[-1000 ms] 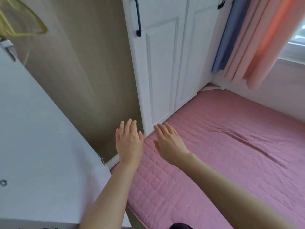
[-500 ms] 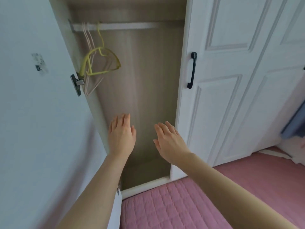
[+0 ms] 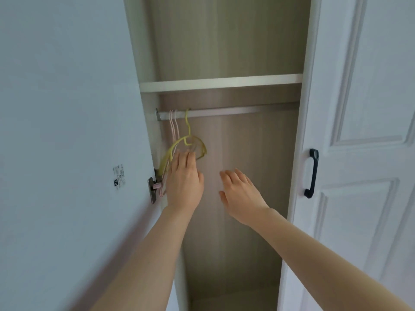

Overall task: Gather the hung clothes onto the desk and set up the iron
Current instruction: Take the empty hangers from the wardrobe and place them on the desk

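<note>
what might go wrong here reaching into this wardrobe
The yellow hanger and pink hangers on the rail look bare, so no clothes may be here to gather.
The left hand is where they overlap; pulling one may drag others off.
The metal hinge beside that hand could catch it.

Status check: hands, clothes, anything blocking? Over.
Both hands open: left hand up at the yellow hanger, right hand free. That hanger and the pink hangers hang bare on the rod; no clothes in view. Nothing blocking.
</note>
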A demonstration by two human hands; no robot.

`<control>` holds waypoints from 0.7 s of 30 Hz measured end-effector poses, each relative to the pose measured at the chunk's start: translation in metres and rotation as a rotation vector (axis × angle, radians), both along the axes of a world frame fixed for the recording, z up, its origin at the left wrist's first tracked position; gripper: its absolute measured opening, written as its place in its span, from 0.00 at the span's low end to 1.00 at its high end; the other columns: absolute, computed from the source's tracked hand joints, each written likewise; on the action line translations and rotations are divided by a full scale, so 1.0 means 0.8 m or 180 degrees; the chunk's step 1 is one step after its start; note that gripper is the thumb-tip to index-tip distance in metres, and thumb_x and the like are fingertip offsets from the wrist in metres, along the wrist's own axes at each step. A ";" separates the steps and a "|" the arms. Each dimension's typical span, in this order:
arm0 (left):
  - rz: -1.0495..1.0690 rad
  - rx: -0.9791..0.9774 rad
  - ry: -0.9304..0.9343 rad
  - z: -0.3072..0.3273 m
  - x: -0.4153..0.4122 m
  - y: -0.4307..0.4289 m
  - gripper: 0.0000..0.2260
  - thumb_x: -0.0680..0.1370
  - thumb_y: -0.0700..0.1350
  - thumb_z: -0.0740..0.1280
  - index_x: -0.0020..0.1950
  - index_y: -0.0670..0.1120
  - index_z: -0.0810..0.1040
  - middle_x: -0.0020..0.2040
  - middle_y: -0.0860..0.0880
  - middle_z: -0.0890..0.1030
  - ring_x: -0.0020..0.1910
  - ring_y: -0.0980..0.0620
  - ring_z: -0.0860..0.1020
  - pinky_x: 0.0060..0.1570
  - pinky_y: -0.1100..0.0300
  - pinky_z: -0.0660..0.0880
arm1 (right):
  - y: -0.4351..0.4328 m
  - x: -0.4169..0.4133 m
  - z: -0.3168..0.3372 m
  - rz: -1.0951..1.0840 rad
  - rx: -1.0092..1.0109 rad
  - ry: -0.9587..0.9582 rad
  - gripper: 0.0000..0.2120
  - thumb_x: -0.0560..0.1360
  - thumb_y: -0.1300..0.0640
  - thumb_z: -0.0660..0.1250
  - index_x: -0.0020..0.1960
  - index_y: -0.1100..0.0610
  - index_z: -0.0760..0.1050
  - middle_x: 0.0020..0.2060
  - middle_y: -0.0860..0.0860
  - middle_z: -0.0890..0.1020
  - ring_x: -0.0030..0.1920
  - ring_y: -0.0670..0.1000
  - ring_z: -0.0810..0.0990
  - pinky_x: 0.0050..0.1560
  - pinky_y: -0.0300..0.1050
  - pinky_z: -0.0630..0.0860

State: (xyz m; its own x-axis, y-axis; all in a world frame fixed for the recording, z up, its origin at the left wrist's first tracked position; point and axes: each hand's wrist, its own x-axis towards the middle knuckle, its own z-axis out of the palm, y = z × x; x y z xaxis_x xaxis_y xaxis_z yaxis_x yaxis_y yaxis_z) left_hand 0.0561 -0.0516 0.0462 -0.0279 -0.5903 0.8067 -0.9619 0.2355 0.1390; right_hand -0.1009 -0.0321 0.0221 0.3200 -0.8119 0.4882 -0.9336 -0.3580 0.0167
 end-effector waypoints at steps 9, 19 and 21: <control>0.0373 0.0843 0.0785 0.074 0.007 -0.076 0.21 0.79 0.44 0.58 0.69 0.35 0.65 0.65 0.38 0.71 0.66 0.40 0.68 0.63 0.50 0.68 | -0.068 0.023 0.045 0.0105 0.0158 -0.0371 0.25 0.81 0.52 0.56 0.74 0.62 0.58 0.70 0.56 0.68 0.73 0.58 0.60 0.72 0.49 0.60; 0.0440 0.1439 0.1629 0.109 0.037 -0.113 0.14 0.81 0.41 0.60 0.60 0.32 0.74 0.60 0.35 0.77 0.61 0.35 0.75 0.57 0.49 0.72 | -0.131 0.062 0.077 0.0233 0.0835 -0.1570 0.19 0.80 0.56 0.56 0.67 0.64 0.67 0.61 0.62 0.75 0.61 0.63 0.73 0.59 0.54 0.73; 0.0368 0.1538 0.1938 0.114 0.041 -0.118 0.13 0.79 0.39 0.62 0.60 0.32 0.74 0.60 0.35 0.77 0.61 0.36 0.75 0.58 0.50 0.73 | -0.143 0.072 0.086 0.0180 0.1045 -0.1967 0.16 0.81 0.54 0.56 0.61 0.63 0.72 0.58 0.62 0.77 0.60 0.62 0.74 0.58 0.50 0.72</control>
State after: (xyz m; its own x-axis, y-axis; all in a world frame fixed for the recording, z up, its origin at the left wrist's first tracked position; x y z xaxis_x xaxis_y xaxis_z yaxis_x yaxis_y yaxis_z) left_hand 0.0888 -0.1457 0.1374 0.4196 -0.8519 0.3134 -0.6983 -0.0823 0.7111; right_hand -0.0433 -0.1461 0.0905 0.1091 -0.9388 0.3266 -0.7170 -0.3019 -0.6283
